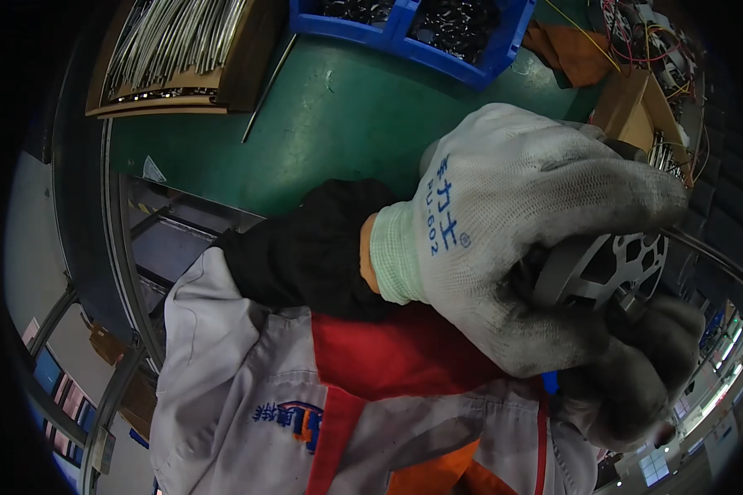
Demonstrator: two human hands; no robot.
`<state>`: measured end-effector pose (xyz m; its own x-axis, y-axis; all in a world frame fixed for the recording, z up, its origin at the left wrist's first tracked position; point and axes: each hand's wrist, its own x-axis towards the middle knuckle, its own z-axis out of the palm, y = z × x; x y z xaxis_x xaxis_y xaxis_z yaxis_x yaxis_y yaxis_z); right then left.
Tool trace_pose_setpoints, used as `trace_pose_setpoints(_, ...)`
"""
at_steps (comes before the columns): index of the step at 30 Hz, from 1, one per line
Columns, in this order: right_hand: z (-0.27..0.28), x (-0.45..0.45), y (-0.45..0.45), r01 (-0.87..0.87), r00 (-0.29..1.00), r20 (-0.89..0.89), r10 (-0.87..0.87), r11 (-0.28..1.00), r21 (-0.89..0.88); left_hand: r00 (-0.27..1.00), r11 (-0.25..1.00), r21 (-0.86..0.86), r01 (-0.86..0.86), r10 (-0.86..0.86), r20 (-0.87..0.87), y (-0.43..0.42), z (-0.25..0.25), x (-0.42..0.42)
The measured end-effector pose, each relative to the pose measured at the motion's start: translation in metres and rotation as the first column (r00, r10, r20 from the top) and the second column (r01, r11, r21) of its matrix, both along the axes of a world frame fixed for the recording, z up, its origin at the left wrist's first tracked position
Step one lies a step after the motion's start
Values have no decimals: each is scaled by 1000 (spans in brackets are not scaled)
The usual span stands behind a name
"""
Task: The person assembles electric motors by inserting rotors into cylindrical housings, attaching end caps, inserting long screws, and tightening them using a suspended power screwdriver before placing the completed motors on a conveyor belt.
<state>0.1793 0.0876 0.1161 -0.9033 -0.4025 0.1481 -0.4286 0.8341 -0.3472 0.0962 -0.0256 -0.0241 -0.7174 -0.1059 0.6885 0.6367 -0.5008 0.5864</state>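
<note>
My left hand [504, 214], in a grey-white knit glove marked PU-602, reaches in from the left with its back toward me. Its fingers and thumb curl around a dark grey round metal part [578, 268] with honeycomb-like cutouts in its face. A short metal stub [631, 302] stands near the middle of that face. My right hand [636, 379], in a darker, soiled glove, is at the lower right. Its bent fingers press against the underside of the same part near the stub. Both hands hide much of the part, which is held up in front of my chest.
Behind lies a green work table [330, 124]. On it are a cardboard box of thin metal rods [173, 49], one loose rod [269, 89], a blue bin [462, 62] of small dark parts, an orange cloth [574, 51], and a second cardboard box [640, 107] near tangled wires.
</note>
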Motion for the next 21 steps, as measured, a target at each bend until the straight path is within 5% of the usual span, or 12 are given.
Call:
trace_pose_setpoints(6,3,-4,11,-131,991,-15,131,991,12,999,999,32,36,-36,19,-8,6,-6)
trace_pose_setpoints(8,9,-4,8,-124,992,29,124,992,-5,946,929,-208,307,-322,-42,-30,9,-14)
trace_pose_setpoints(12,17,-20,13,-217,964,139,228,972,-93,946,921,-288,261,-304,-116,-34,12,-20)
trace_pose_setpoints(21,11,-22,12,-129,980,134,148,982,-141,948,940,-206,270,-297,-113,-20,6,-18)
